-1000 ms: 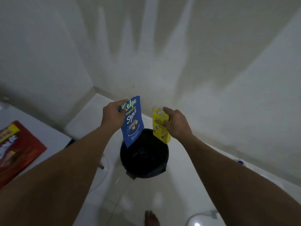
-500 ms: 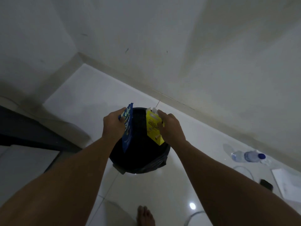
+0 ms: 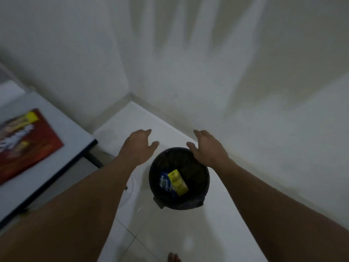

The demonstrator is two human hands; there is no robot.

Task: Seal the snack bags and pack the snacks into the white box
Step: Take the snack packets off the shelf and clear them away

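step: side errand, wrappers binned | left hand (image 3: 137, 146) and right hand (image 3: 207, 150) above black bin (image 3: 151, 176), fingers (image 3: 146, 131) released, holding nothing | blue packet (image 3: 164, 183) and yellow packet (image 3: 178, 182) lie inside | red snack bag (image 3: 28, 140) on bench (image 3: 71, 133) (white box unseen) | next: turn to bench, pinch bag's top to seal

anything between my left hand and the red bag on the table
Nothing visible. The left hand is open beside the black bin; the red bag lies flat on the grey table to its left, only bare tabletop between.
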